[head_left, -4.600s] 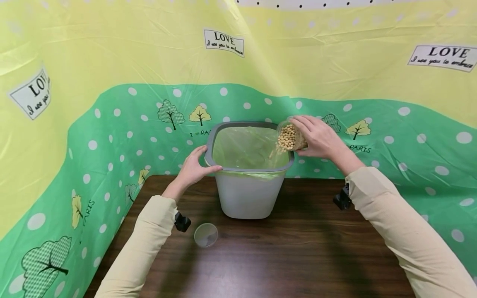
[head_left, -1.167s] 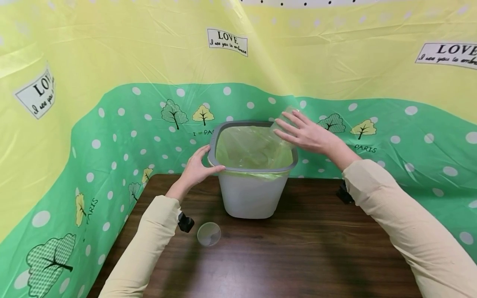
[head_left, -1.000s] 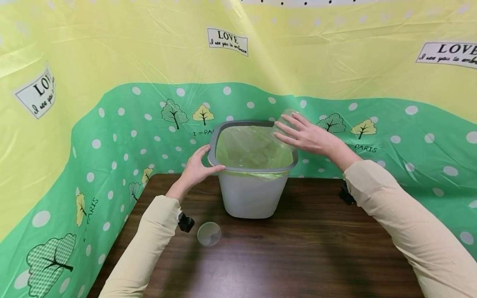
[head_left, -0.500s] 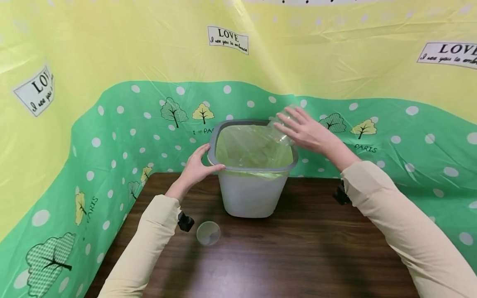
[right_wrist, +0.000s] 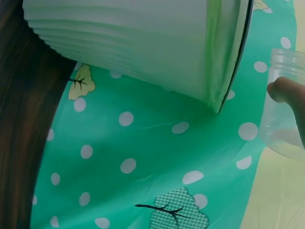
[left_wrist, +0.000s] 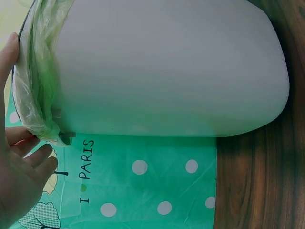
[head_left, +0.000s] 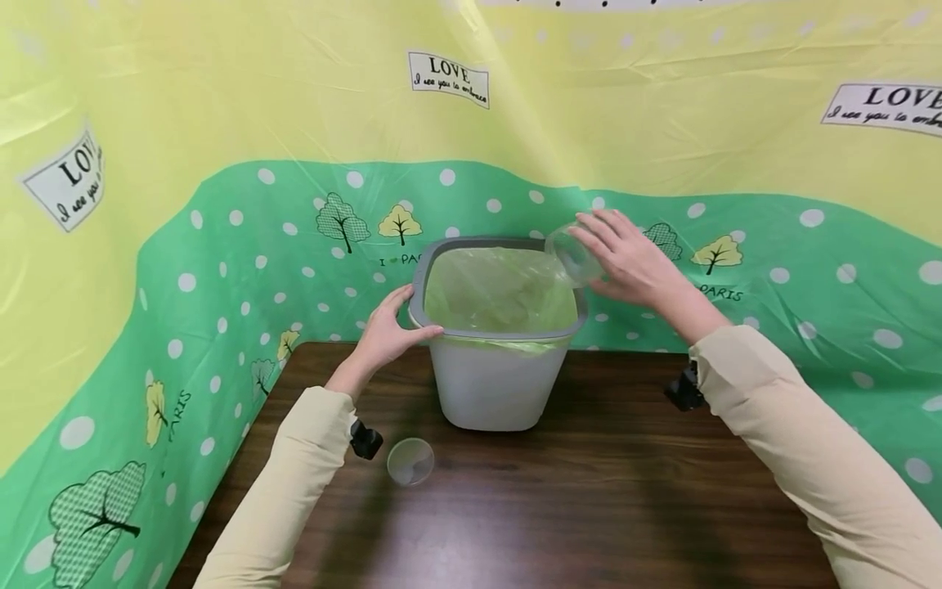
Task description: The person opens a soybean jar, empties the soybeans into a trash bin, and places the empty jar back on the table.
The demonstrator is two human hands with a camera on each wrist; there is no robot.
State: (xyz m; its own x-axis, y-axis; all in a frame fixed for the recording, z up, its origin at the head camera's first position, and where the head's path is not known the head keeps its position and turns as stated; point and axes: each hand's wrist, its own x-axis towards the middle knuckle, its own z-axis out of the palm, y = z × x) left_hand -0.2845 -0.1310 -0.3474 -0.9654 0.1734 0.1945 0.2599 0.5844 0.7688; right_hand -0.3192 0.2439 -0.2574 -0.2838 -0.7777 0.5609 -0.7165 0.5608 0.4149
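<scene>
A white trash bin point(head_left: 496, 388) with a grey rim stands upright, lined with a translucent green bag point(head_left: 508, 286). My left hand point(head_left: 383, 331) grips the rim at its left corner, thumb in front; in the left wrist view, that hand point(left_wrist: 21, 176) has its fingers curled at the bag's folded edge. Above the bin's right rear corner, my right hand point(head_left: 629, 262) holds a clear plastic jar point(head_left: 570, 252), tilted, with nothing visible inside. The right wrist view shows the thumb across the jar point(right_wrist: 281, 114). The bottom of the bag is hidden from view.
A clear round lid point(head_left: 410, 461) lies on the dark wooden table point(head_left: 530, 507), in front of the bin and to its left. A green and yellow printed curtain point(head_left: 243, 237) hangs close behind the bin and along the left side.
Earlier, yellowish round beans poured from the jar into the bin; now the jar looks empty. Since half a second ago my right hand has turned the jar's mouth up somewhat. My left hand stays put.
</scene>
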